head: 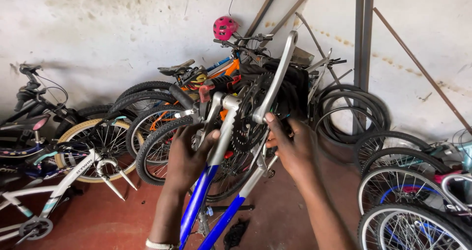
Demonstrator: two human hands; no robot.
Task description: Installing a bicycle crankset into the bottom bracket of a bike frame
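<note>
1. Hands first: our left hand (189, 154) wraps around the silver-and-blue bicycle frame (216, 151) where its tubes meet, fingers curled on the metal — a firm grasp, not a loose touch.
2. Our right hand (290, 144) grips the black chainring (248, 117) at its lower right edge, thumb pressed near the base of the silver crank arm (278, 78).
3. We hold the frame straight ahead of us, raised between both hands. Its blue tubes run from the bottom centre of the view up toward the crank, so the long axis leans away from us and slightly right.
4. The crank arm's own long axis rises up and to the right from the chainring, its free end pointing at the wall. Our right hand is the nearer one to it; our left sits lower, on the opposite side of the frame.
5. Behind the frame, bicycles lean along the white wall (108, 28) — an orange one carries a pink helmet (224, 27) on its handlebar.
6. A white bicycle (73, 176) at left bears dark lettering on its slanted tube; we see no other labels, packages or signs.
7. Loose black tyres (354, 112) rest against the wall at right, with more wheels (408, 201) just in front of them on the red floor (113, 215).
</note>
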